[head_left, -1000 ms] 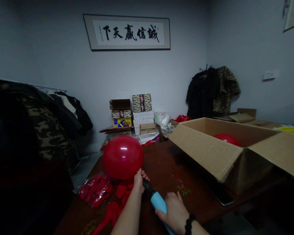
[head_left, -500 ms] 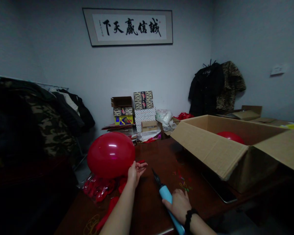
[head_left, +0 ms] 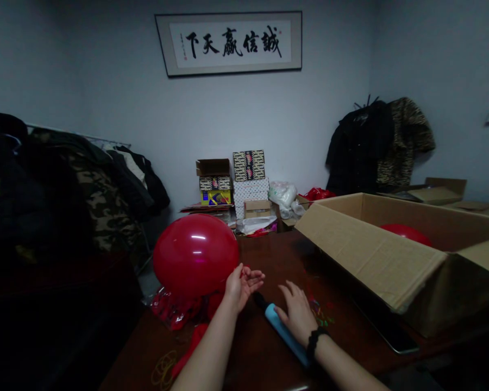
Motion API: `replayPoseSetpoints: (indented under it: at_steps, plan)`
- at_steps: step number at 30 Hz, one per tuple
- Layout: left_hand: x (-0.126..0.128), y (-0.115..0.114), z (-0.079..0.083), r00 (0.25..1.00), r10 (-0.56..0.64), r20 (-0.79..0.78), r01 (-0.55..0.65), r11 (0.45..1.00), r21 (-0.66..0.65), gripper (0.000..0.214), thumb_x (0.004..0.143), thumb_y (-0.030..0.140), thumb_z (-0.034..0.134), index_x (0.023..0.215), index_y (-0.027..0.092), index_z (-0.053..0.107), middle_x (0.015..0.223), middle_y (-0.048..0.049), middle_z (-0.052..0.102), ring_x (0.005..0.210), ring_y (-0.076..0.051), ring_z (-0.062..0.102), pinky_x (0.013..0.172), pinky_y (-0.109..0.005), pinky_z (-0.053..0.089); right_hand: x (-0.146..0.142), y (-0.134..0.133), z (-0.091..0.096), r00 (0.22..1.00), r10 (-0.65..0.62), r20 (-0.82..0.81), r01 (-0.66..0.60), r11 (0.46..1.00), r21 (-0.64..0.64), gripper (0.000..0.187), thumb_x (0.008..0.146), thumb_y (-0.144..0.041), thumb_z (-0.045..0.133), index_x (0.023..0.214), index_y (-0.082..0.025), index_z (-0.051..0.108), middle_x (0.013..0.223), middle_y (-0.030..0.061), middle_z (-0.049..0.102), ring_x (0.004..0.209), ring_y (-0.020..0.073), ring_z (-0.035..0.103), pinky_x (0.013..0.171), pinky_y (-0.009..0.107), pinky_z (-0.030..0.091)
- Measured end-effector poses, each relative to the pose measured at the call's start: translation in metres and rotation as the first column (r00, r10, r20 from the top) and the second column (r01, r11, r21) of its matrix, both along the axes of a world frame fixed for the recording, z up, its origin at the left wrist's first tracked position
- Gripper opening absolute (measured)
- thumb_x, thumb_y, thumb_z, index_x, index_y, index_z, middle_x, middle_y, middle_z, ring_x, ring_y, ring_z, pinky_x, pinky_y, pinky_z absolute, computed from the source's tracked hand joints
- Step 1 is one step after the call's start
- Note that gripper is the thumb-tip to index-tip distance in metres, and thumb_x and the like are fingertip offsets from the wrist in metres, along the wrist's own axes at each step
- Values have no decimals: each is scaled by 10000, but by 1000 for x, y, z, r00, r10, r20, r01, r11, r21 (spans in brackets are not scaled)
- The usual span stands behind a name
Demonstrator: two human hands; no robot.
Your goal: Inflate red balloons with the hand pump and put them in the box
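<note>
The fingers of the left hand (head_left: 240, 282) are pinched on the neck of an inflated red balloon (head_left: 195, 254), which is held just above the surface (head_left: 269, 347) at centre left of the frame. The fingers of the right hand (head_left: 297, 315) are spread and released, laid over the blue hand pump (head_left: 283, 332), which lies flat on the surface at lower centre with its black nozzle pointing toward the left hand. Nozzle and balloon neck are apart.

The step in hand is judged to be the sealing of the filled balloon: inflation appears done and the pump appears put down. The next move is judged to call for both hands at the neck, so that it can be twisted and tied without air being let out; the pinch must be kept firm meanwhile.

Under and beside the balloon a clear bag of red balloons (head_left: 175, 309) is seen, with loose uninflated ones near it. Small coloured bits (head_left: 320, 312) are scattered to the right of the right hand. An open cardboard box (head_left: 375, 260) fills the right of the frame; a second red balloon (head_left: 407, 233) lies inside it. Its near flap overhangs the surface close to the right hand and could hamper a wide movement. Stacked boxes (head_left: 244, 182) stand at the far edge.
</note>
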State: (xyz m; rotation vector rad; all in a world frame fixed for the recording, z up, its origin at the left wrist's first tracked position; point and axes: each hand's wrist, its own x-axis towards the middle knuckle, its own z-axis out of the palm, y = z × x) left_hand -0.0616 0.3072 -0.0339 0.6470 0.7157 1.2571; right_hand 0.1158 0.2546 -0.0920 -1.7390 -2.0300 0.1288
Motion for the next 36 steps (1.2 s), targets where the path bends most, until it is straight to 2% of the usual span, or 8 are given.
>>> replayPoseSetpoints:
  at_steps: [5,9,12,15,20,24,30,36]
  plan:
    - [3,-13,26,995,-101,12,100,993,58,307,887,335,406,630,172,447,683,-102,682,683,-240,681,599,-339,524,14,24,65,972,231,49,-236,944,232,542,861,-199,401,1380,-332,318,1547,41,126,1421,179,52,1145,444,120]
    - [2,-22,49,988,-155,-24,157,984,88,327,886,352,395,616,173,439,645,-85,666,655,-244,678,550,-322,515,11,38,126,864,437,250,-503,734,456,601,812,-87,448,1336,-375,386,1537,58,117,1420,245,40,1112,547,141]
    - [0,-30,65,979,-188,-80,194,978,76,345,890,366,370,622,169,458,580,-74,636,621,-245,673,533,-322,510,0,39,164,763,492,418,-645,618,449,561,823,-147,521,1310,-405,415,1544,52,120,1417,278,44,1098,581,134]
    - [-4,-39,77,951,-260,-170,277,957,85,375,887,370,343,591,170,454,509,-65,592,572,-246,660,503,-316,494,-9,34,189,657,519,548,-747,550,374,526,827,-186,556,1289,-408,442,1550,57,127,1416,297,29,1096,592,110]
    - [-10,-54,92,842,-451,-296,497,861,103,358,850,356,388,551,169,452,511,-70,591,578,-249,660,511,-304,483,-16,19,210,594,539,597,-787,542,294,531,833,-180,544,1305,-396,430,1547,67,159,1411,328,9,1078,629,88]
    - [-9,-67,109,773,-532,-345,608,777,163,341,832,350,407,547,169,462,546,-95,628,622,-271,667,549,-322,484,-17,4,225,602,561,568,-783,554,282,574,749,-222,642,1274,-383,473,1553,55,136,1411,339,14,1070,641,69]
    - [-7,-88,131,606,-666,-435,776,616,136,371,856,343,391,553,159,502,571,-129,652,671,-310,673,586,-325,440,-12,-10,239,637,542,548,-765,532,363,350,804,-333,613,1142,-416,582,1552,-6,143,1412,334,9,1068,648,41]
    - [-1,-103,138,505,-695,-512,818,574,28,379,868,349,400,576,160,550,539,-114,643,607,-289,656,612,-356,445,-4,-15,234,617,491,615,-782,469,410,131,836,-352,573,894,-350,690,1499,-37,308,1418,284,61,1083,635,34]
